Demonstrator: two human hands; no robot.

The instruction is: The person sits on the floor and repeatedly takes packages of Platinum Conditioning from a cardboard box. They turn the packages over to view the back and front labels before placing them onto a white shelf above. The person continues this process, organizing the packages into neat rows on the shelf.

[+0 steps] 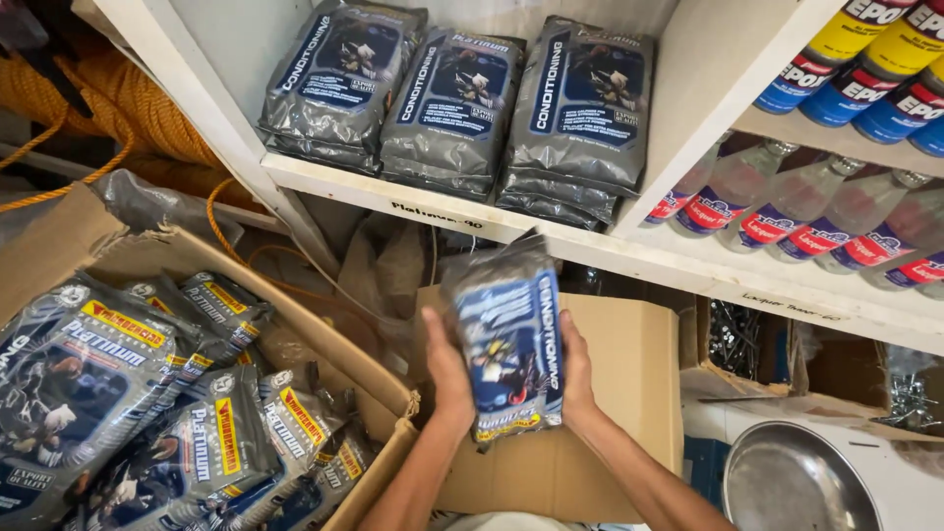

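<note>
Both my hands grip one silver-and-blue foil bag [509, 339], held upright in front of me. My left hand [444, 369] clasps its left edge and my right hand [577, 369] clasps its right edge. Above it, three stacks of the same bags [454, 103] lie on a white shelf [433, 211]. At lower left an open cardboard box [379, 379] holds several more foil bags [147, 413] with yellow and red labels.
A closed cardboard box [629, 393] sits under my hands. Clear bottles [787, 202] lie on the right shelf, with yellow-and-blue bottles [875, 69] above. A metal bowl [796, 482] is at lower right, a box of nails [733, 339] nearby. Orange rope [118, 108] hangs upper left.
</note>
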